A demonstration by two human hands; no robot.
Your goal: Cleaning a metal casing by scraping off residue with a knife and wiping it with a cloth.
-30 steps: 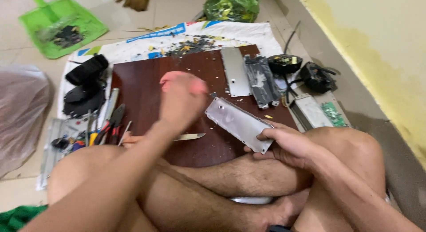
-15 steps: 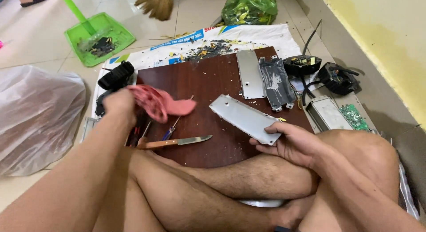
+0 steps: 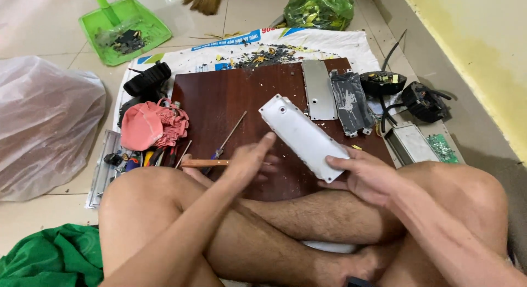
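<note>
My right hand (image 3: 366, 177) grips the near end of a long pale metal casing (image 3: 301, 134), which is tilted up and away over a dark wooden board (image 3: 219, 97). With its fingers spread, my left hand (image 3: 251, 161) hovers just left of the casing, over the blade of a knife with a wooden handle (image 3: 204, 163). It holds nothing. A thin screwdriver (image 3: 231, 134) lies on the board beside the knife. A crumpled red cloth (image 3: 151, 127) rests on the tools at the board's left edge. I sit cross-legged with my knees in front of the board.
A flat metal plate (image 3: 318, 89) and a grey cover (image 3: 351, 103) lie at the board's far right, with black parts (image 3: 422, 100) and a metal box (image 3: 409, 144) beyond. Hand tools (image 3: 137, 158), a clear plastic bag (image 3: 44, 122) and a green dustpan (image 3: 123, 26) are on the left.
My left hand carried the red cloth to the left, dropped it on the tools and came back beside the casing. My right hand has kept hold of the casing.
</note>
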